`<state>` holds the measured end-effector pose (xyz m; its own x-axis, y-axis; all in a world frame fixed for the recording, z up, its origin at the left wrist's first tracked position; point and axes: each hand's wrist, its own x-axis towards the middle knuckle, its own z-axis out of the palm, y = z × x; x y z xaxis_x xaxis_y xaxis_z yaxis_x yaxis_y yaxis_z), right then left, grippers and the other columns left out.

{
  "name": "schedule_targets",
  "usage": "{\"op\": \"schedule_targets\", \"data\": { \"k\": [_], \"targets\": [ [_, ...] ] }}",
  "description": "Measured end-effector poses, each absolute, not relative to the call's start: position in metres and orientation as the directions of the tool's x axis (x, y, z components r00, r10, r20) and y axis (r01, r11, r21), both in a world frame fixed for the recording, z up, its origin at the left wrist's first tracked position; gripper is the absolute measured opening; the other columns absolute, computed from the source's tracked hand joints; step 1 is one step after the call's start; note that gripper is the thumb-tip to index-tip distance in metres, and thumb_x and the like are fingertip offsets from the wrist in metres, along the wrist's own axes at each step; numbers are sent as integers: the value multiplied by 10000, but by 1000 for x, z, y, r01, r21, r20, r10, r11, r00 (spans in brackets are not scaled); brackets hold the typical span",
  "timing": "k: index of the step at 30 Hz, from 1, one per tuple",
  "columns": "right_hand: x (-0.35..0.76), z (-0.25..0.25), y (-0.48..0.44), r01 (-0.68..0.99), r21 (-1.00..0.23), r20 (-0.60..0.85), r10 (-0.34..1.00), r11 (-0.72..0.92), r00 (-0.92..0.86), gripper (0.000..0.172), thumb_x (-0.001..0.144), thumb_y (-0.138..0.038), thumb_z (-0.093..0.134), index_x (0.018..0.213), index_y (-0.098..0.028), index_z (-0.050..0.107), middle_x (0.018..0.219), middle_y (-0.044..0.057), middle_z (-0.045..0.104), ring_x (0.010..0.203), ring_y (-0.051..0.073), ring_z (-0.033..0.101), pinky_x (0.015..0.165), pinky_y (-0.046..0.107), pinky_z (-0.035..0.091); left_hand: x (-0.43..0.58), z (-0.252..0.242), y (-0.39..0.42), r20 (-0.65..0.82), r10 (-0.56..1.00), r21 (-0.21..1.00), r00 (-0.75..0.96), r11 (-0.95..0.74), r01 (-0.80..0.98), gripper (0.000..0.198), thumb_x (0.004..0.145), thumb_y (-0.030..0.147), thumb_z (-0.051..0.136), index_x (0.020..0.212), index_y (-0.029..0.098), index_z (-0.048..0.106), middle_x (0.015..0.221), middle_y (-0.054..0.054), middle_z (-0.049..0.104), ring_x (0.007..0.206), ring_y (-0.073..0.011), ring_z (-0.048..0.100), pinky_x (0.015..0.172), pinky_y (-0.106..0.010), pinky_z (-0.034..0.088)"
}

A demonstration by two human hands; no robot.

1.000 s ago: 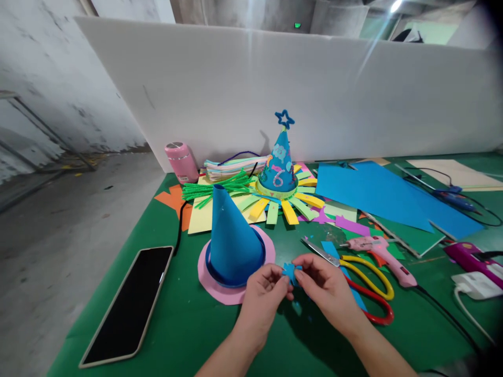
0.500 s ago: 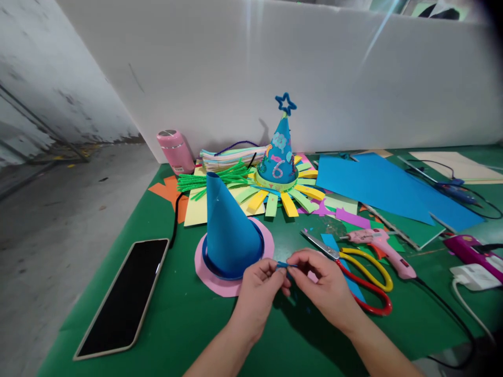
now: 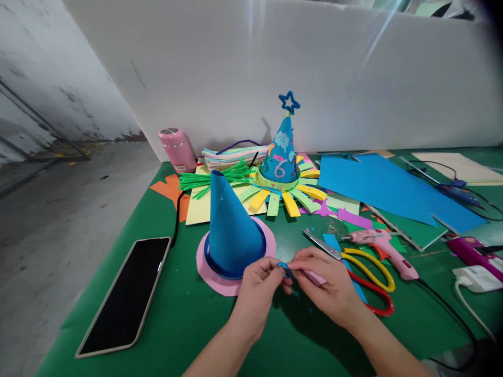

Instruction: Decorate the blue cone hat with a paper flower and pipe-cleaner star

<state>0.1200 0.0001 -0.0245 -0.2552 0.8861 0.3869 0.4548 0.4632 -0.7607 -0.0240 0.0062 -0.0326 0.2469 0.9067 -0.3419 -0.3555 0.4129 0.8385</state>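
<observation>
Both hands meet in front of me over the green table. A small piece of blue paper [image 3: 283, 267] is pinched between the fingertips of my left hand [image 3: 262, 285] and my right hand [image 3: 324, 277]. A pink paper strip [image 3: 315, 277] shows between the fingers of my right hand. Just left of my hands stands a plain blue paper cone hat [image 3: 232, 230] on a pink brim [image 3: 204, 269]. To the right lie scissors [image 3: 359, 277] with one yellow and one red handle, partly hidden by my right hand.
A decorated blue cone hat [image 3: 280, 162] topped by a star stands behind, near green pipe cleaners [image 3: 196, 180] and a pink bottle [image 3: 177, 151]. A phone [image 3: 126, 293] lies left. At right are a pink glue gun [image 3: 387, 248], its cord, blue sheets [image 3: 373, 183] and a white charger [image 3: 475, 278].
My fingers have shifted on the blue piece, showing more of it. The pink strip in my right hand has come further into view. The camera has moved very slightly.
</observation>
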Motion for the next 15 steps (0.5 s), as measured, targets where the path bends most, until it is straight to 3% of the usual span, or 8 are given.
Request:
{"op": "schedule_targets", "data": {
  "k": [7,15],
  "targets": [
    [129,-28,2,523,-577,475,779,627,-410,346,759,-68,486,1032,-255,585,885,62,607,771,159,572,636,277,477,-24,-30,7,-327,902,824,282,418,-383,100,678,185,573,632,123,637,578,-19,590,520,-105,497,535,-229,384],
    [136,-28,5,598,-375,504,697,708,-509,309,780,-82,475,1031,-224,585,894,86,632,780,179,566,629,301,458,-28,-25,9,-304,895,779,328,431,-454,159,721,186,529,627,112,634,571,-31,590,538,-119,517,552,-239,389]
  ]
}}
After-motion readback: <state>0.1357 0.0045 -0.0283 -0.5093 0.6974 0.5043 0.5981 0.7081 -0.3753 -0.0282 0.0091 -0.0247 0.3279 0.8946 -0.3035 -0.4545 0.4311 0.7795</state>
